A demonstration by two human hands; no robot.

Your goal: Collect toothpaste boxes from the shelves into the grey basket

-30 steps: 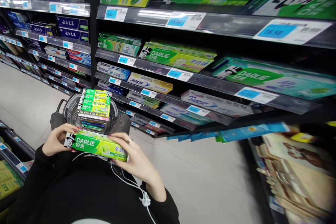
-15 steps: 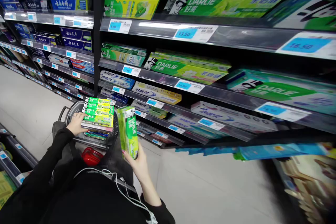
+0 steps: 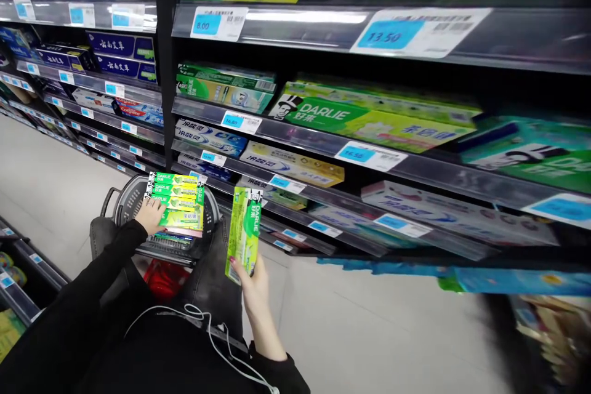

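My right hand (image 3: 253, 286) holds a green and yellow Darlie toothpaste box (image 3: 244, 231) upright by its lower end, thumb on the near side. The box is apart from the shelves behind it. My left hand (image 3: 151, 217) is closed over the left end of several green and yellow Darlie toothpaste boxes (image 3: 184, 203), laid in a row. Its fingers rest on the boxes and partly cover their printing. These boxes lie across a dark grey plastic basket (image 3: 210, 206), which stands at my knees. Other packs beneath them show only in part.
Shelves of toothpaste boxes (image 3: 323, 112) run along the front and right, with price-tag rails (image 3: 305, 21) jutting out. A dark upright post (image 3: 165, 74) divides them. Another low shelf (image 3: 23, 295) stands at left. A white cable (image 3: 207, 332) hangs over my lap. Something red (image 3: 166, 277) is below the basket.
My right hand has moved slightly right with its toothpaste box, which now turns a broader face to me. My left hand has shifted right, further over the boxes. The view has come closer to the shelves.
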